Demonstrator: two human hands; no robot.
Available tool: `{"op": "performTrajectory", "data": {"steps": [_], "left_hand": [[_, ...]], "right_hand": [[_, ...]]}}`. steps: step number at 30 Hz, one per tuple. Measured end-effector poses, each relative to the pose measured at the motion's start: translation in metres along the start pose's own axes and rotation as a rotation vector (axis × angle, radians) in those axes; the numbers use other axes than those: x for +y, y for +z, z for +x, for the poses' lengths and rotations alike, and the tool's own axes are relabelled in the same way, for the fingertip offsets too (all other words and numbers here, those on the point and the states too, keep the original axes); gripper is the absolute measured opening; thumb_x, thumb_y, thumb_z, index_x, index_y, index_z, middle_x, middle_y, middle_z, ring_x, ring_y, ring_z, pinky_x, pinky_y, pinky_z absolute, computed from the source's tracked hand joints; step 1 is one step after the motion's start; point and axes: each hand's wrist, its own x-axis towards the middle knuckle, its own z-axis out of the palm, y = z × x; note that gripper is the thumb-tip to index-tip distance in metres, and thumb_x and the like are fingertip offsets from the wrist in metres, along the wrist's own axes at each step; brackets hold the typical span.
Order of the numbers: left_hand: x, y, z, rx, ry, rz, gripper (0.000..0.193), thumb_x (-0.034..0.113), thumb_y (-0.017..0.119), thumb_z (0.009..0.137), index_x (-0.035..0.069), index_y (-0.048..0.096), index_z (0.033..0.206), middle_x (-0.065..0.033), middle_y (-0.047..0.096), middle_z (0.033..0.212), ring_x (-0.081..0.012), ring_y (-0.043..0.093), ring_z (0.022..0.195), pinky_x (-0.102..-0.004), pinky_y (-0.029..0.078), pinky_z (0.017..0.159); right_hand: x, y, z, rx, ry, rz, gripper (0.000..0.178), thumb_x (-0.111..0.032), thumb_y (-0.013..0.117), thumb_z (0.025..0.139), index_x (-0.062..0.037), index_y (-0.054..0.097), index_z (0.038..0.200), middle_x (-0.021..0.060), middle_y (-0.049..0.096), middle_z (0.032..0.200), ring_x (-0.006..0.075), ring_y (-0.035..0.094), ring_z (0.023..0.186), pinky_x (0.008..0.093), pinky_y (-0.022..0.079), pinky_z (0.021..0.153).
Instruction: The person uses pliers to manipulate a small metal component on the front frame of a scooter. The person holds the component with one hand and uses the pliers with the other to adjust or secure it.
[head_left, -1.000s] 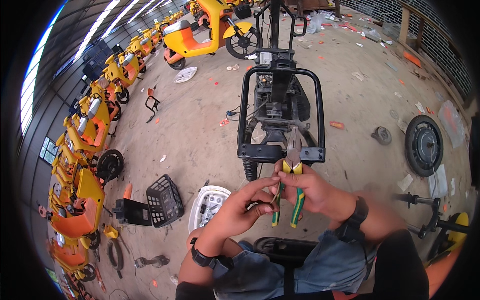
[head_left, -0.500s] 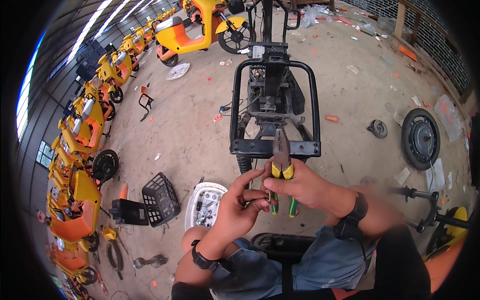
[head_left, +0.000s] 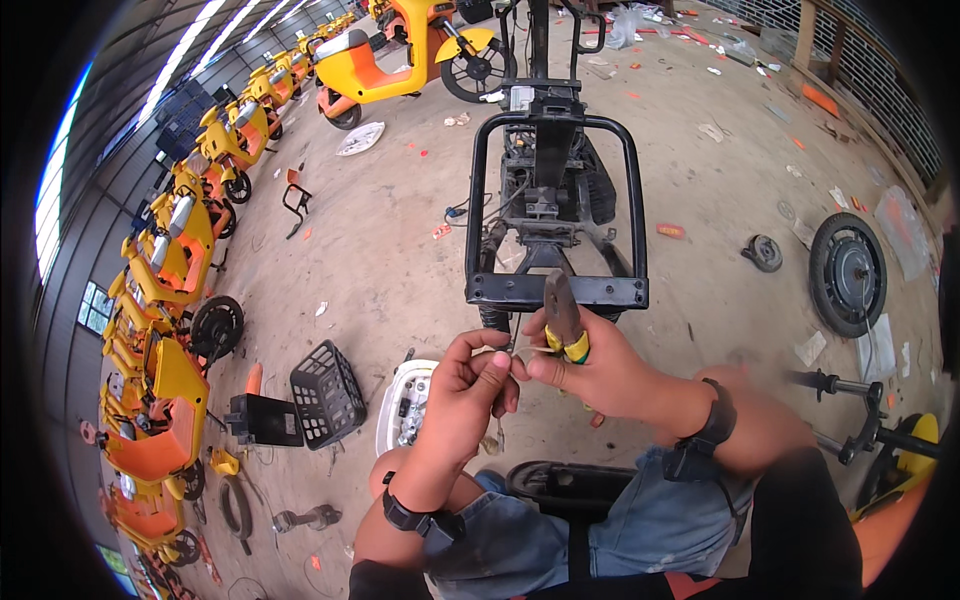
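My right hand (head_left: 615, 365) is closed round pliers (head_left: 562, 305) with yellow-and-green handles, their jaws pointing up and away from me. With its fingertips drawn together, my left hand (head_left: 460, 395) pinches a thin wire (head_left: 515, 335). My right thumb and forefinger meet the wire beside the left fingertips, apart from the jaws. The ends of the wire are hard to make out. Just beyond both hands stands a stripped black scooter frame (head_left: 555, 290), its squared tube loop facing me.
A white tray (head_left: 385, 415) of small metal parts lies left of my left hand, near a black plastic basket (head_left: 327, 395). Yellow scooters (head_left: 160, 400) line the left side. A wheel (head_left: 847, 275) and a small round part (head_left: 763, 253) lie at right.
My left hand has shifted up against the right fingertips, and the wire now shows between them. The pliers have turned and sit slightly lower in my right hand.
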Motion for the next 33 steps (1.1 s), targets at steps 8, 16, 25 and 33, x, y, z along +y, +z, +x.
{"op": "performTrajectory", "data": {"steps": [8, 16, 25, 33], "left_hand": [[0.007, 0.001, -0.004, -0.251, -0.048, 0.178, 0.019, 0.014, 0.051, 0.104, 0.000, 0.058, 0.114, -0.0042, 0.065, 0.084, -0.0043, 0.045, 0.062, -0.0198, 0.038, 0.055], [0.006, 0.005, -0.011, -0.235, -0.088, 0.252, 0.021, 0.019, 0.055, 0.103, 0.001, 0.063, 0.111, -0.0028, 0.065, 0.079, -0.0035, 0.045, 0.059, -0.0190, 0.036, 0.053], [0.014, -0.010, -0.009, -0.094, 0.035, 0.421, 0.020, 0.019, 0.054, 0.104, 0.001, 0.062, 0.108, 0.0001, 0.064, 0.077, -0.0056, 0.049, 0.065, -0.0224, 0.042, 0.062], [0.012, -0.018, -0.006, 0.002, 0.061, 0.408, 0.025, 0.025, 0.050, 0.106, 0.003, 0.059, 0.100, 0.0022, 0.053, 0.071, -0.0054, 0.046, 0.065, -0.0217, 0.038, 0.059]], "right_hand": [[0.009, -0.007, 0.000, 0.024, 0.071, 0.018, 0.022, -0.021, 0.064, 0.098, -0.0022, 0.056, 0.107, 0.0017, 0.062, 0.089, 0.0096, 0.060, 0.087, 0.0294, 0.050, 0.077], [0.018, -0.004, 0.002, -0.006, 0.122, 0.129, 0.019, -0.022, 0.063, 0.097, -0.0056, 0.057, 0.105, 0.0016, 0.060, 0.087, 0.0096, 0.058, 0.084, 0.0278, 0.048, 0.074], [0.017, -0.010, 0.008, 0.015, 0.075, 0.057, 0.021, -0.014, 0.064, 0.096, -0.0017, 0.055, 0.111, 0.0033, 0.062, 0.094, 0.0110, 0.060, 0.086, 0.0298, 0.051, 0.079], [0.024, -0.002, 0.001, -0.200, 0.317, -0.432, 0.048, -0.014, 0.063, 0.096, -0.0047, 0.046, 0.140, 0.0069, 0.061, 0.120, 0.0158, 0.062, 0.091, 0.0319, 0.059, 0.068]]}}
